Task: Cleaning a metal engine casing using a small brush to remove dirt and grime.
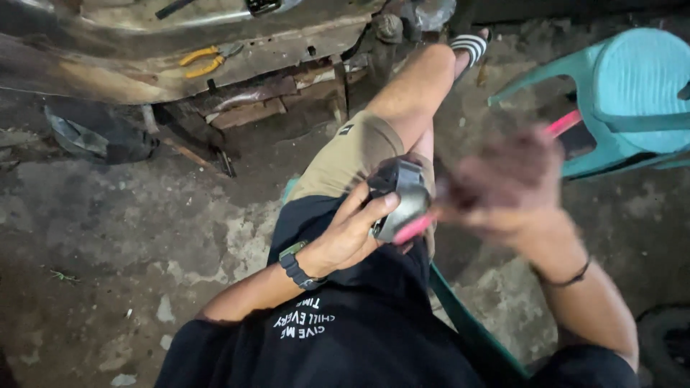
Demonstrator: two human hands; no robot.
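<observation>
Left hand (350,233) wraps around a dark metal part (399,197), fingers curled over its top and side, thumb underneath, firm hold. Part is roundish, grey-black, rests against the person's lap just above the khaki shorts (347,154). Right hand (507,188) is motion-blurred; it looks closed around a pink-handled tool (562,123), but exact finger position cannot be told. Pink shaft shows again below the metal part, near its lower edge, so the tool's working end sits at or touching the part; contact point is hidden by blur. Part lies between both hands, in the left hand, just left of the right hand.

Containers: none clearly readable. Teal plastic chair (632,93) stands at upper right, just behind the right hand, something dark on or under its seat, cannot tell what. Yellow-handled pliers (203,61) lie on a rusty metal ledge (144,79) at upper left, well apart from the hands. Dark wristwatch (293,262) on left wrist, thin band (568,276) on right wrist. Concrete floor (108,237) stained, patchy. Sandalled foot (471,47) stretched out at top.
</observation>
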